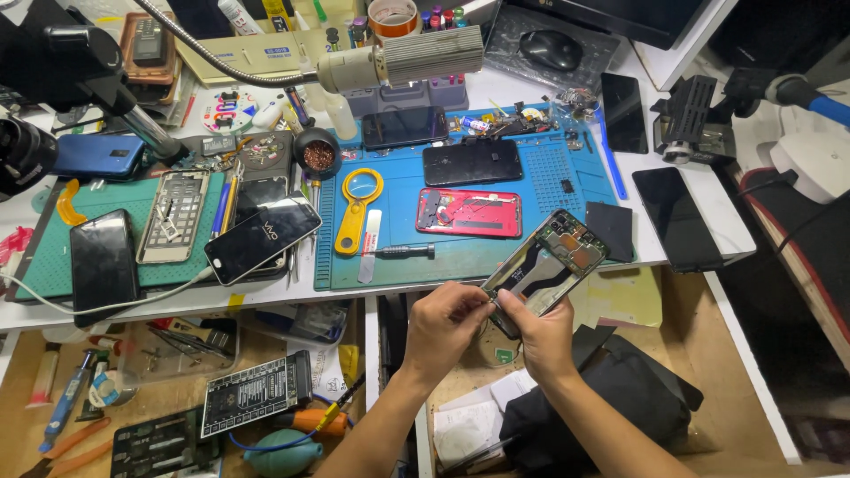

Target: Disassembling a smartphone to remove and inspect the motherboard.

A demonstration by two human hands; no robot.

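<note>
Two hands grip an opened phone [546, 262], left hand [440, 325] pinching its lower edge, right hand [542, 332] clamped beneath; back already off, insides exposed, reassembly seemingly left.

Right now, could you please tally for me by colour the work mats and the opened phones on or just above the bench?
Blue work mat: 1
Green work mat: 1
Red opened phone lying on the blue mat: 1
Opened phone with red edge, held by left hand and right hand: 1
Total: 4
</note>
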